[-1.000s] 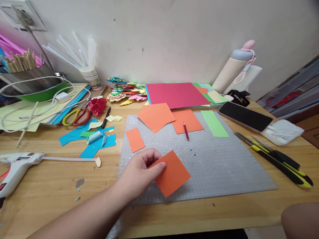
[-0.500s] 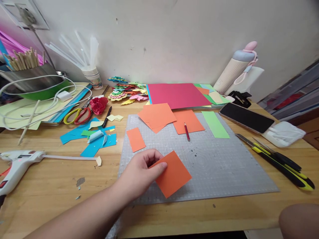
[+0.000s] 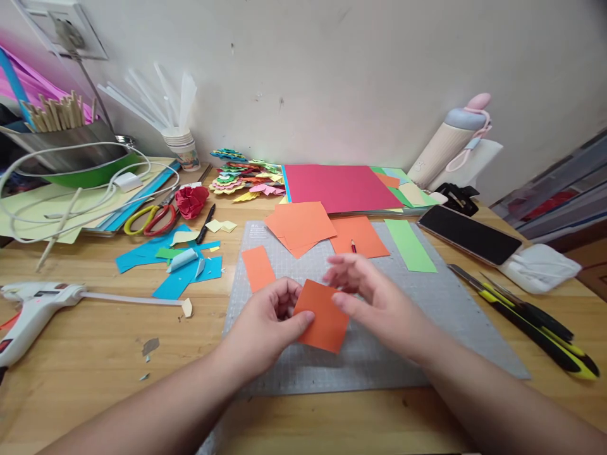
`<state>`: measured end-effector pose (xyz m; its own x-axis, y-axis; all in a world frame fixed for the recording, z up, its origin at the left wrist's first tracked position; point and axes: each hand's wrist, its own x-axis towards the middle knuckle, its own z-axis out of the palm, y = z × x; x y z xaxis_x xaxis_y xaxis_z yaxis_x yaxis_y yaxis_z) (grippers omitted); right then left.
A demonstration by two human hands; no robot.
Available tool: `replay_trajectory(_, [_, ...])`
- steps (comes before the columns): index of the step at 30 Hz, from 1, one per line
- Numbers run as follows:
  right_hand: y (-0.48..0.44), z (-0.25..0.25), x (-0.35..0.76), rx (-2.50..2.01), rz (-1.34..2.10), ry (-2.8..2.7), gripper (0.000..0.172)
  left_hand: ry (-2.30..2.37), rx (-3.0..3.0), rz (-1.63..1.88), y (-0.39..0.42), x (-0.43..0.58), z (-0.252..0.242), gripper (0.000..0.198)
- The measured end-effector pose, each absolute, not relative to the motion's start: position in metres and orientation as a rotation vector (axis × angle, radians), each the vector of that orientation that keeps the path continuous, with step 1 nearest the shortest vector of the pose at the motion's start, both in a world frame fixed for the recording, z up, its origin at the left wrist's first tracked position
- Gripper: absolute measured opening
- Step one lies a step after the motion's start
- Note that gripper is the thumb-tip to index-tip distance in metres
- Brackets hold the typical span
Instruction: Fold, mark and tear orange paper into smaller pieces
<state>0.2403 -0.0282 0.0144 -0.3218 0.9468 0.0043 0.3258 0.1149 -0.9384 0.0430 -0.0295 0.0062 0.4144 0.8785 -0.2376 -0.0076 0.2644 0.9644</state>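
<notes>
Between the thumb and curled fingers of my left hand (image 3: pixel 270 322) is a small orange paper square (image 3: pixel 322 319), held above the grey cutting mat (image 3: pixel 379 366). My right hand (image 3: pixel 374 297) is at the square's right edge, its fingers apart and its thumb over the upper right corner. Behind the hands lie a stack of orange sheets (image 3: pixel 303 221) and another orange sheet (image 3: pixel 367 237) with a dark red pencil (image 3: pixel 353 246), partly hidden by my right hand. An orange strip (image 3: pixel 257 266) lies on the mat's left part, a green strip (image 3: pixel 410 245) on its right.
Left are a glue gun (image 3: pixel 38 316), blue paper scraps (image 3: pixel 177 275), scissors (image 3: pixel 152 220) and a red paper flower (image 3: pixel 191 202). A magenta sheet (image 3: pixel 339 188) lies at the back. Right are a phone (image 3: pixel 469 234), a cutter (image 3: pixel 531 322) and a bottle (image 3: pixel 446 139).
My right hand has come in from the lower right to the orange square. The square has turned in my left hand, and the view has shifted slightly.
</notes>
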Motion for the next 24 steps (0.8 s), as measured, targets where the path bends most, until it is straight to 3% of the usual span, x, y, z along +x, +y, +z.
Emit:
replay_trajectory(2, [-0.025,0.008,0.238,-1.256,1.404,-1.696,0.014,0.973,1.152,0.758,-0.029,0.043,0.005,0.02])
replay_trajectory(7, [-0.018,-0.002,0.24,-1.183,1.65,-1.565,0.027,1.009,1.053,0.804,-0.026,0.04,0.006,0.028])
replay_trajectory(13, [-0.021,-0.001,0.244,-0.976,1.684,-1.54,0.033,1.073,1.121,0.839,-0.021,0.037,0.008,0.024])
replay_trajectory(17, [-0.027,0.0,0.238,-0.784,1.814,-1.332,0.048,0.926,1.012,0.77,-0.022,0.037,0.008,0.022])
replay_trajectory(20, [-0.029,0.002,0.231,-0.894,1.678,-1.299,0.029,0.756,0.877,0.61,-0.027,0.038,0.006,0.025])
replay_trajectory(24, [-0.032,0.004,0.226,-0.72,1.576,-1.452,0.011,0.74,0.836,0.459,-0.032,0.042,0.003,0.028])
